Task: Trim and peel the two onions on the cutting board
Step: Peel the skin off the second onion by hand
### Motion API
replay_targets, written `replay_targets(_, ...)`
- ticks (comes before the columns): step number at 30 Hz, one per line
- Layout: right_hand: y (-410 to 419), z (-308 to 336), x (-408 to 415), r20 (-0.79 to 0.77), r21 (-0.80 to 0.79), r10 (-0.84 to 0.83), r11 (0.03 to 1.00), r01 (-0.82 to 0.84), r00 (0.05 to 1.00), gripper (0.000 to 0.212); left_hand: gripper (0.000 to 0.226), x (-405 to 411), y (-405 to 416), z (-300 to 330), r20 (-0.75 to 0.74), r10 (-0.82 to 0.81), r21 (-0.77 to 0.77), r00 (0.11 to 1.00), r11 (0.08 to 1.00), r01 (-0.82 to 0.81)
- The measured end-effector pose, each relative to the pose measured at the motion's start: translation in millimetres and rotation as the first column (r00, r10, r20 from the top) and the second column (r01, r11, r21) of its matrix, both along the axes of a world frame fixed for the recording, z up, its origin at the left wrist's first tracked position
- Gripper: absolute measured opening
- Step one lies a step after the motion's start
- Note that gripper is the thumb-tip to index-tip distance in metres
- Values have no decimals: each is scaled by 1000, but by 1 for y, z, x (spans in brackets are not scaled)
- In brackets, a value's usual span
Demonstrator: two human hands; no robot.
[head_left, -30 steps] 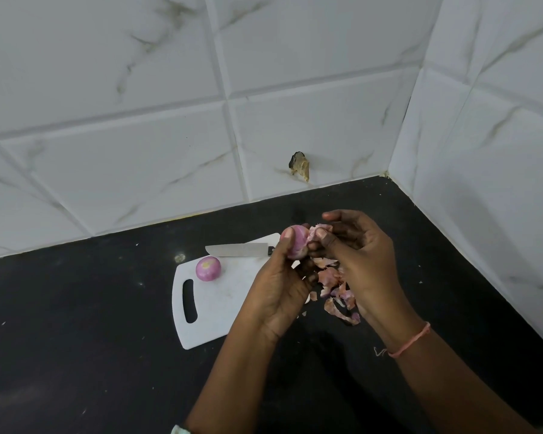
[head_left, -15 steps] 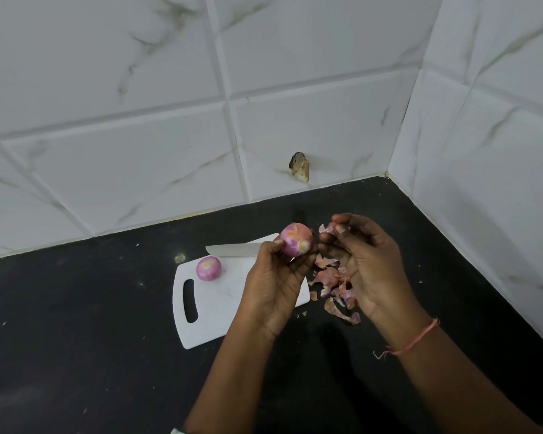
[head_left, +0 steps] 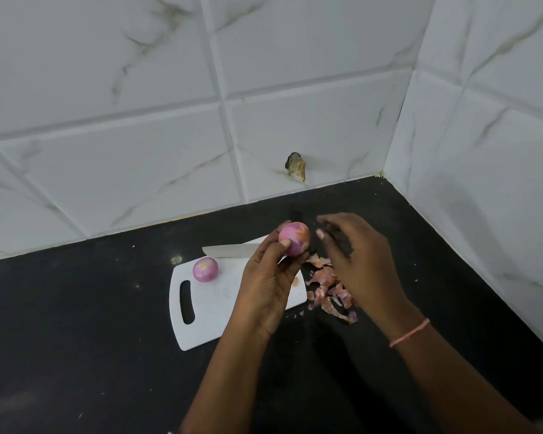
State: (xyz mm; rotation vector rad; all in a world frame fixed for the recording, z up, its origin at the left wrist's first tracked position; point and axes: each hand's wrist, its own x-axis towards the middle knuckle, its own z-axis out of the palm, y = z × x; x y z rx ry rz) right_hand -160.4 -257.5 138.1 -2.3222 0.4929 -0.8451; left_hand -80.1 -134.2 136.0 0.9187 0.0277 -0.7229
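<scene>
Onion number one [head_left: 293, 239] sits in your left hand [head_left: 265, 288], pinched between thumb and fingertips and lifted above the far right corner of the cutting board [head_left: 212, 308]. It looks pink and mostly bare, with a pale patch or two on the skin facing you. Your right hand [head_left: 358, 264] hangs just right of that grip, not touching the onion, fingers loosely bent with nothing between them; it is blurred, so finer detail of the fingertips cannot be told. A thin orange band [head_left: 409, 332] circles your right wrist.

Below and to the right of the grip, a heap of peels [head_left: 328, 289] lies on the black desk [head_left: 76, 339], just off the board's right edge and partly under your right hand. Left of the grip, the knife [head_left: 229, 250] lies flat across the board's far edge, blade tip pointing left, its handle hidden behind your left hand. Further left and nearer you, the second onion [head_left: 205, 269] rests on the board, pink and peeled, cut face up, close to the handle slot [head_left: 187, 302]. White marble tiles [head_left: 138, 136] rise behind the desk.
</scene>
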Motion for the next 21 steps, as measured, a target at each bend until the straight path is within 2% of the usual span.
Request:
replay_targets(1,6,8,0,85,32,53,998,-56,995,35,24,0,0,0,20,-6,-3,1000,1000,6)
replay_targets(3,16,15,1,148,85,113,988,-126,983,37,28,-2,2,3,59,-21,-25,998,999,22)
replay_targets(8,22,12,5,271,279,56,951,-134,961,26,29,-2,4,6,85,-9,-62,996,998,14)
replay_targets(16,22,9,3,326,270,13,957,-107,945,20,43,-4,2,7,97,-1,-95,995,995,10)
replay_targets(21,24,7,3,362,263,-4,960,-99,932,23,48,-5,1,6,99,-6,-129,995,991,19)
